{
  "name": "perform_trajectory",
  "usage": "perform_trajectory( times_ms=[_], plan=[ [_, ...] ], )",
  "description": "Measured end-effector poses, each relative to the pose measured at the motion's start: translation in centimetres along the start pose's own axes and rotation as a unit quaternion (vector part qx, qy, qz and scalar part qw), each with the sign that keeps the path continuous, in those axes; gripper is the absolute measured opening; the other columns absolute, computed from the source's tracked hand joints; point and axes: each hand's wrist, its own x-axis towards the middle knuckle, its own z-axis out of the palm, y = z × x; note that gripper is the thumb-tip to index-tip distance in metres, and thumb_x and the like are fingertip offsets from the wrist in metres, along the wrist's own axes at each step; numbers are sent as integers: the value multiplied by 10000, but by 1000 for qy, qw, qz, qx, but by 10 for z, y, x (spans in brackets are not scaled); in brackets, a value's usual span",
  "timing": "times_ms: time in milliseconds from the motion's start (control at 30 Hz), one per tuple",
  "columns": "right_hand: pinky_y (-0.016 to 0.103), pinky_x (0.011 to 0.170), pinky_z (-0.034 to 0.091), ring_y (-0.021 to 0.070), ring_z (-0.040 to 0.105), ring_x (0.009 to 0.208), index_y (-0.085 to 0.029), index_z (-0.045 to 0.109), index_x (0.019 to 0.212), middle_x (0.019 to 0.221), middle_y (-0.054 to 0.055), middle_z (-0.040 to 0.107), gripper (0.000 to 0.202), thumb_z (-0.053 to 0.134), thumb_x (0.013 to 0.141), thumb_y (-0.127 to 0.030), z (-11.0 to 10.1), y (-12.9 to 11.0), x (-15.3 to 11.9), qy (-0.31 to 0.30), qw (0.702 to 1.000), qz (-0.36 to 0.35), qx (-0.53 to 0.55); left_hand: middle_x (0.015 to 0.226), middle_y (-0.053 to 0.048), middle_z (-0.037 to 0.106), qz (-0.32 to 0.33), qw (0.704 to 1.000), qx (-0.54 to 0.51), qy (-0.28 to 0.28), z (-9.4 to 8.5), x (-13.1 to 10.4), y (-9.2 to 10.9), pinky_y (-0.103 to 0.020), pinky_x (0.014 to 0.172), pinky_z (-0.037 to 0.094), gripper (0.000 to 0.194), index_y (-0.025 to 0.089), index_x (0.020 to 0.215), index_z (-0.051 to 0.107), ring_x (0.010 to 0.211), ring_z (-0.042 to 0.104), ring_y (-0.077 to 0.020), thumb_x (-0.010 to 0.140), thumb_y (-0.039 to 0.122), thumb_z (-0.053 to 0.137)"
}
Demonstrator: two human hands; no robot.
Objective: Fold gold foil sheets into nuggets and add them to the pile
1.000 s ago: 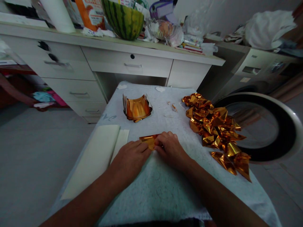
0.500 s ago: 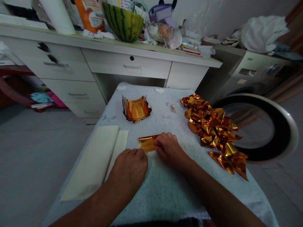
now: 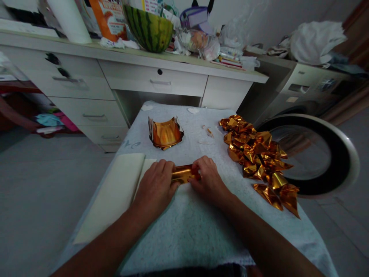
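A small sheet of gold foil paper [image 3: 182, 174] lies low over the cloth-covered table, curled along its length. My left hand [image 3: 158, 181] grips its left end, with the thumb at the near edge and the fingers over the far side. At the right end, my right hand [image 3: 206, 175] pinches the foil between thumb and fingers. Under and beside my left forearm is a stack of pale cream paper [image 3: 115, 192]. Beyond my hands stands a curved bundle of gold foil sheets [image 3: 166, 132]. To the right is a heap of folded gold foil pieces [image 3: 259, 154].
The table [image 3: 184, 238] has a light blue cloth, with small scraps [image 3: 209, 132] near its far side. Behind it stands a white desk [image 3: 155, 79] bearing half a watermelon [image 3: 150, 29] and bags. A washing machine with its round door [image 3: 305, 154] open borders the right side.
My left hand has moved up and forward and now grips the foil's left end. The foil, flatter before, is now curled between both hands.
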Motion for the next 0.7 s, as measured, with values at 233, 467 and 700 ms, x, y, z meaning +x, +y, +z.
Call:
perform_trajectory(
  times_ms=[233, 467, 700],
  plan=[
    [433, 941, 361, 279, 456, 1099, -187, 492, 1242, 1198, 102, 553, 572, 721, 718, -206, -4, 7, 2, 12, 999, 41, 34, 1242, -144, 546, -13, 997, -48, 64, 11, -1, -7, -480, 934, 431, 629, 152, 1310, 418, 1116, 490, -336, 752, 250, 693],
    [339, 824, 346, 192, 496, 895, -214, 650, 819, 858, 6, 597, 128, 675, 762, -102, -11, 16, 3, -55, 996, 9, 71, 878, -38, 638, -15, 990, -130, -43, 4, 2, -7, -409, 814, 426, 273, 199, 1052, 614, 893, 561, -255, 782, 175, 639],
    [316, 806, 392, 176, 531, 875, -211, 600, 776, 819, -8, 582, 123, 596, 754, -90, -21, 14, 1, -25, 978, 26, 207, 949, -29, 630, 5, 968, -252, -4, -5, 2, -9, -379, 838, 436, 38, 207, 779, 599, 940, 565, -219, 811, 228, 599]
  ],
)
